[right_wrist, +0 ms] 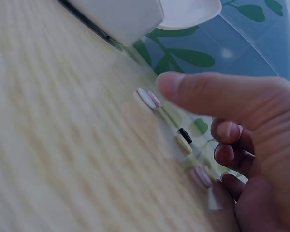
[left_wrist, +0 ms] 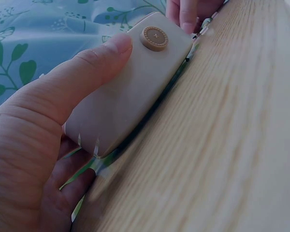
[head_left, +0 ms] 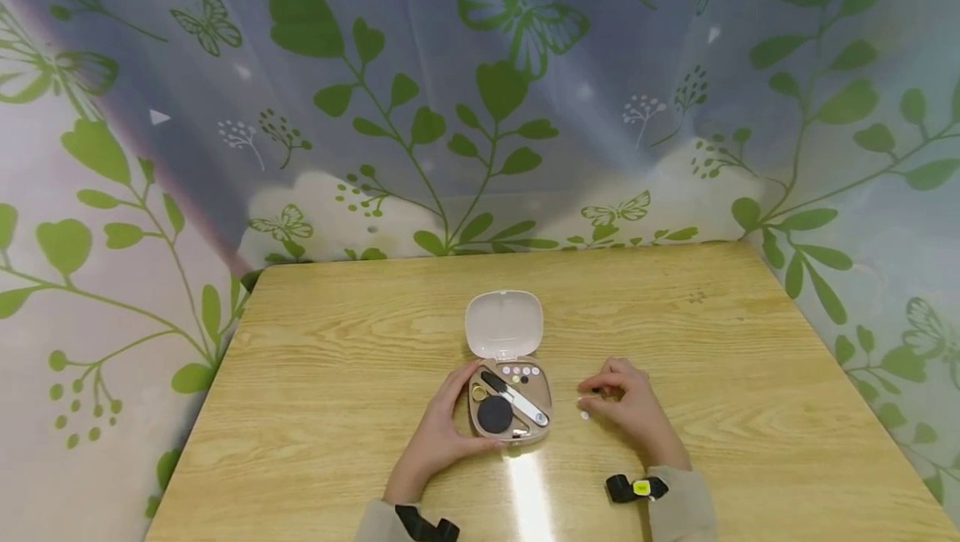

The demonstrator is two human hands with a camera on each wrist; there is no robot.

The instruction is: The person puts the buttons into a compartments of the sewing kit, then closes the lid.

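Note:
A beige sewing kit case (head_left: 546, 434) lies on the table with its white lid (head_left: 504, 323) raised at the back. My left hand (head_left: 442, 434) grips the case from the left, its thumb along the front wall beside the round button-shaped catch (left_wrist: 155, 38) and its fingers behind. Inside are white thread snips (head_left: 525, 405), a round black piece (head_left: 495, 414), a gold ring (head_left: 478, 393) and several small buttons (head_left: 527, 371). To the right, my right hand (head_left: 626, 400) is low over loose buttons, thumb and bent fingers apart. Near it lie a white button (right_wrist: 145, 98), a black button (right_wrist: 185, 135) and a pink button (right_wrist: 203, 177).
The wood-grain table (head_left: 337, 342) runs back to a curtain (head_left: 420, 108) printed with leaves and butterflies, which also hangs at both sides. A bright light reflection falls on the wood in front of the case. Black camera straps (head_left: 637, 489) circle the wrists.

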